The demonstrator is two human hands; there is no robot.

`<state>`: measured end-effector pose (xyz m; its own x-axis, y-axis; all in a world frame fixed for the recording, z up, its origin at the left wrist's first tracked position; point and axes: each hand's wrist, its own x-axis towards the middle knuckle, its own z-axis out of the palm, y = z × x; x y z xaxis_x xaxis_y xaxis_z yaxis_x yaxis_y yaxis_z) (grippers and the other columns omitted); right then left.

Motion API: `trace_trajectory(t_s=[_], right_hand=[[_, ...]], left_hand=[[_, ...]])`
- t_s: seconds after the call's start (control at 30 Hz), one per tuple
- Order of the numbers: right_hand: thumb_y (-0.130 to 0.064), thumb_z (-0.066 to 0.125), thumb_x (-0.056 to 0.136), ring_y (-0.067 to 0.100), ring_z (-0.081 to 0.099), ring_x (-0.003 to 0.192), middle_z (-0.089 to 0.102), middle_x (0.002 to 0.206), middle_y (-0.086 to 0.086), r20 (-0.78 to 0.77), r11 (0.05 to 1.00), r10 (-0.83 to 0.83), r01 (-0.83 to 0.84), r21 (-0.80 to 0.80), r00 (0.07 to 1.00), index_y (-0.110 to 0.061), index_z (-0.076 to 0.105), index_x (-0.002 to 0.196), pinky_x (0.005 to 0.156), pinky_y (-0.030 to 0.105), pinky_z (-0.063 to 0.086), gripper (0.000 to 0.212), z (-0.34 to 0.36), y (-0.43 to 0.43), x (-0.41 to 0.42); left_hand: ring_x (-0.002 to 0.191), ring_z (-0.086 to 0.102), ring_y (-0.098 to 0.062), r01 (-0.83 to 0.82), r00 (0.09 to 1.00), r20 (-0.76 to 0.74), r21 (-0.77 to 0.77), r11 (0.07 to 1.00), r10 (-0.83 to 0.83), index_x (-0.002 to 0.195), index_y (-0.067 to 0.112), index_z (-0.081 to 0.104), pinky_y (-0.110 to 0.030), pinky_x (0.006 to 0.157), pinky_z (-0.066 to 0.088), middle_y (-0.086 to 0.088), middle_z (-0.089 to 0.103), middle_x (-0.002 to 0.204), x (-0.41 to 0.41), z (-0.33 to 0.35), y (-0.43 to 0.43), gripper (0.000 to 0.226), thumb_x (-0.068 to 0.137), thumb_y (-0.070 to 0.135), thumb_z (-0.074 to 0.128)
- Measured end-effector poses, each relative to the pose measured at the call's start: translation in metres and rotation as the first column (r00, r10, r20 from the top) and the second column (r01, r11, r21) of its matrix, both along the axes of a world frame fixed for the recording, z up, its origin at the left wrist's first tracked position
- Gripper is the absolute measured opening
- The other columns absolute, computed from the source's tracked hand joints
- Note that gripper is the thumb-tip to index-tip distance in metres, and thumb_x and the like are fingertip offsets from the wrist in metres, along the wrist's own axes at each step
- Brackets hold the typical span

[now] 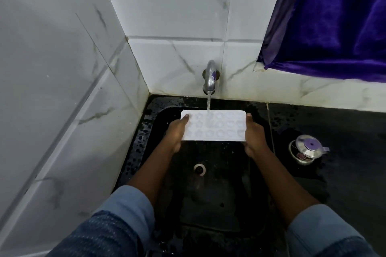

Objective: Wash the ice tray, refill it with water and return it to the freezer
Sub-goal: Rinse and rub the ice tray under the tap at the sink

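A white ice tray (213, 126) with several flower-shaped cells is held level over the black sink (219, 194). My left hand (176, 131) grips its left end, thumb on top. At the tray's right end my right hand (253, 133) grips it the same way. Water runs from the chrome tap (209, 78) on the back wall and lands on the tray's far middle cells.
The sink drain (199, 169) lies below the tray. A small steel pot with a lid (307, 149) stands on the wet black counter (344, 131) to the right. White tiled walls close in on the left and behind; a purple curtain (334, 16) hangs at the upper right.
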<state>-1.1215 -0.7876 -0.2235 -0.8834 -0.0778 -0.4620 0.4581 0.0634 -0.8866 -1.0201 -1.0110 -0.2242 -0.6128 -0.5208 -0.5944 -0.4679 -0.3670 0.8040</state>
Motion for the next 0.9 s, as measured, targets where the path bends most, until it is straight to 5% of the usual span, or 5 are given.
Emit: trace_trajectory(t_s=[0.13, 0.3, 0.5, 0.67, 0.9], right_hand=[[-0.044, 0.052, 0.11, 0.029, 0.068, 0.085, 0.071, 0.091, 0.013, -0.197, 0.954, 0.13, -0.068, 0.293, 0.972, -0.005, 0.069, 0.086, 0.07, 0.035, 0.048, 0.049, 0.003, -0.003, -0.017], [-0.037, 0.039, 0.113, 0.042, 0.067, 0.1, 0.073, 0.103, 0.023, -0.307, 0.588, 0.542, -0.092, 0.803, 0.782, 0.0, 0.068, 0.098, 0.081, 0.042, 0.046, 0.05, 0.008, -0.018, -0.029], [-0.03, 0.048, 0.108, 0.048, 0.067, 0.107, 0.068, 0.121, 0.03, -0.337, 0.406, 0.675, 0.051, 0.912, 0.656, 0.008, 0.06, 0.13, 0.092, 0.052, 0.053, 0.045, 0.001, -0.043, -0.02], [-0.05, 0.025, 0.105, 0.053, 0.035, 0.149, 0.037, 0.159, 0.036, -0.176, 0.215, 0.827, -0.012, 0.977, 0.534, 0.012, 0.038, 0.154, 0.125, 0.064, 0.003, 0.08, -0.02, -0.064, 0.004], [-0.053, 0.02, 0.11, 0.039, -0.004, 0.162, -0.003, 0.173, 0.025, -0.086, 0.143, 0.967, -0.23, 0.963, 0.239, 0.003, 0.001, 0.165, 0.131, 0.049, -0.005, 0.081, -0.019, -0.084, 0.048]], left_hand=[[0.104, 0.077, -0.029, 0.04, 0.995, -0.096, 0.321, 0.946, -0.01, 0.124, 0.015, 0.072, -0.051, 0.089, 0.062, -0.01, 0.082, 0.112, 0.011, 0.013, 0.003, 0.055, 0.104, 0.062, 0.053], [0.133, 0.064, -0.039, 0.045, 0.963, -0.241, 0.59, 0.806, 0.123, 0.147, 0.011, 0.06, -0.059, 0.11, 0.051, -0.018, 0.068, 0.142, 0.029, 0.003, 0.007, 0.084, 0.099, 0.077, 0.041], [0.13, 0.066, -0.035, -0.086, 0.938, -0.226, 0.584, 0.807, 0.263, 0.141, 0.016, 0.064, -0.05, 0.11, 0.052, -0.014, 0.072, 0.137, 0.029, -0.002, 0.027, 0.099, 0.09, 0.091, 0.022], [0.13, 0.066, -0.038, -0.118, 0.906, -0.253, 0.618, 0.777, 0.339, 0.145, 0.014, 0.062, -0.053, 0.115, 0.048, -0.016, 0.071, 0.137, 0.031, -0.013, 0.034, 0.099, 0.093, 0.089, 0.023], [0.133, 0.064, -0.035, -0.042, 0.859, -0.338, 0.703, 0.71, 0.386, 0.152, 0.007, 0.055, -0.051, 0.115, 0.048, -0.02, 0.059, 0.152, 0.033, -0.016, 0.046, 0.106, 0.091, 0.089, 0.03]])
